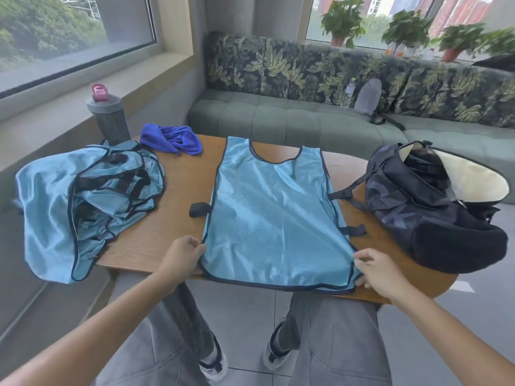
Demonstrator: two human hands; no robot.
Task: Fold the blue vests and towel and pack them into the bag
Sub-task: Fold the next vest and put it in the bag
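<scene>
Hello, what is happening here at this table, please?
A person is sorting sports kit on a wooden table. One light blue vest lies spread flat in the middle, and the left hand and the right hand each pinch a bottom corner of it. More vests sit in a loose pile on the left, unfolded. A dark blue towel lies crumpled at the far side, beside a grey bottle. The black bag waits open on the right.

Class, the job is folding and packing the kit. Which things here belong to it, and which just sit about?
Job: flat vest, vest pile, towel, bag, left hand, right hand.
Lying about: bottle, sofa, potted plants.
</scene>
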